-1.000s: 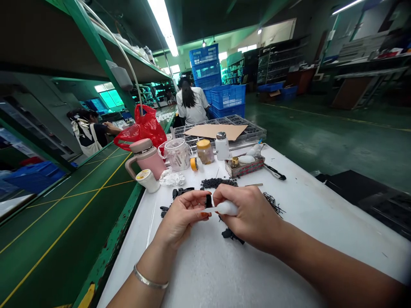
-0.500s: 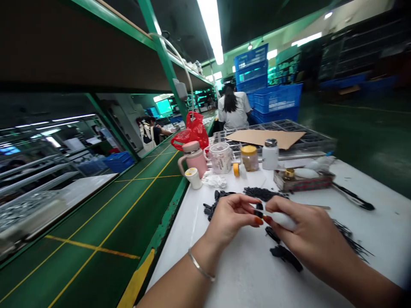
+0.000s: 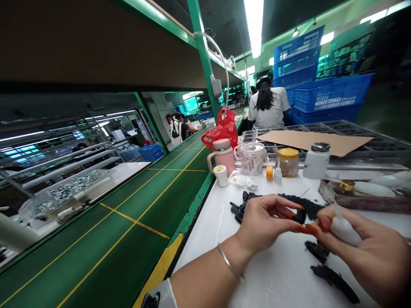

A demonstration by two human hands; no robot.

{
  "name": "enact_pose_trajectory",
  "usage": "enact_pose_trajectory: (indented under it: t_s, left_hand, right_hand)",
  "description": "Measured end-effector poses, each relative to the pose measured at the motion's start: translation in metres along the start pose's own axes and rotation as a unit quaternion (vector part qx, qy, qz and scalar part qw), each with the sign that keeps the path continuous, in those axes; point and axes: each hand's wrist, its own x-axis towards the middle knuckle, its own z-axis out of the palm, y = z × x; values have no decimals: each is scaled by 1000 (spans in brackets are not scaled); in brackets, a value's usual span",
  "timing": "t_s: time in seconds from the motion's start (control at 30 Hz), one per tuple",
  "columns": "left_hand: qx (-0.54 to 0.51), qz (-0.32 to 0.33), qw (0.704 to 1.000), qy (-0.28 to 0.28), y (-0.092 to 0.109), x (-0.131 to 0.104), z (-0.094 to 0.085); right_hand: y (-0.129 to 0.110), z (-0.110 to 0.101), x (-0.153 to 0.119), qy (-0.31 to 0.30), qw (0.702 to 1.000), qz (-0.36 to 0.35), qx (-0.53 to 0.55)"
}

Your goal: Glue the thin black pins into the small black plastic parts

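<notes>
My left hand (image 3: 265, 220), with a silver bangle at the wrist, pinches a small black part (image 3: 299, 216) between thumb and fingers. Close against it on the right, my right hand (image 3: 359, 244) holds a white squeeze bottle (image 3: 345, 229) with its pointed nozzle tilted up. The fingertips of both hands meet at the black part. Below them on the white tabletop (image 3: 272, 278) lie black pieces (image 3: 335, 282). Behind my hands are a heap of black parts (image 3: 239, 209) and a pile of small dark bits (image 3: 313, 207).
A green conveyor belt (image 3: 128, 231) runs along the left. Behind the work area stand a pink mug (image 3: 224, 158), a clear tub (image 3: 252, 160), a yellow-lidded jar (image 3: 288, 162) and a white bottle (image 3: 317, 161). A person (image 3: 268, 105) sits ahead beside blue crates (image 3: 330, 96).
The view has turned left, so the scene sits further right. The bottle's nozzle, earlier pointed at the black part, now points upward, and my right fingertips have moved to the part.
</notes>
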Motion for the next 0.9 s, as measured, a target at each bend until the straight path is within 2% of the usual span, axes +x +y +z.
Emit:
enact_pose_trajectory:
  t_s: [0.1, 0.23, 0.5, 0.9]
  left_hand:
    - [-14, -6, 999, -30, 2, -1, -1]
    - [-49, -51, 995, -72, 4, 1, -5]
    - [-99, -117, 987, -52, 3, 3, -7]
    - [-122, -106, 984, -73, -6, 7, -9]
  right_hand:
    - [-8, -5, 0, -19, 999, 28, -38]
    - [-24, -11, 0, -4, 999, 10, -48]
    - [-34, -15, 1, -4, 999, -31, 21]
    - [-31, -17, 0, -5, 997, -56, 55]
